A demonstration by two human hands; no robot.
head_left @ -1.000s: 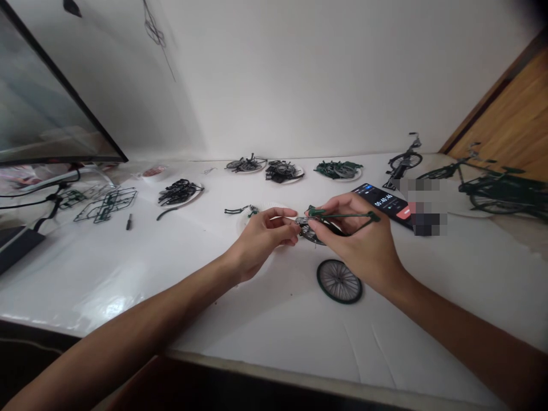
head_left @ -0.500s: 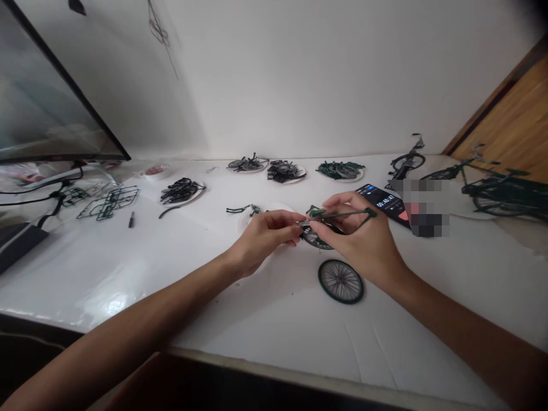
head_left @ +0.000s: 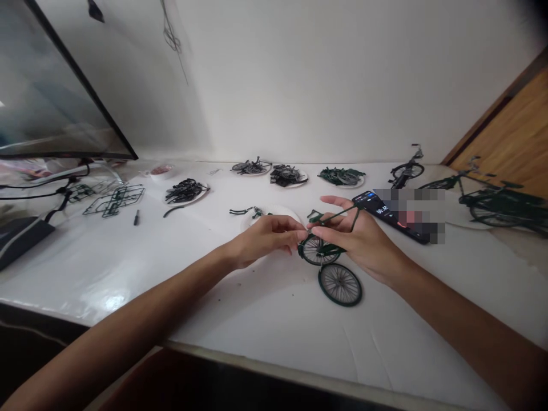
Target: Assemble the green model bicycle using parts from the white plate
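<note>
White tabletop [head_left: 265,319] is filling most of my view, running back to a pale wall, with a dark monitor [head_left: 51,97] leaning in at far left. At far right, finished model bicycles [head_left: 492,197] are standing; along the far edge paper plates of parts [head_left: 285,174] are sitting in a row, and a phone [head_left: 387,214] is lying just right of my hands. I am holding a green bicycle frame [head_left: 331,220] in my right hand [head_left: 363,242], fingers curled round it, with one wheel already fitted [head_left: 317,250] hanging below. My left hand [head_left: 263,240] is pinching something tiny against the frame's front; I cannot tell what. A loose wheel [head_left: 339,283] is lying flat just near of the frame. I am judging that the tiny piece could slip from the pinch and vanish on the table, or the thin frame could bend if I am pressing too hard.
</note>
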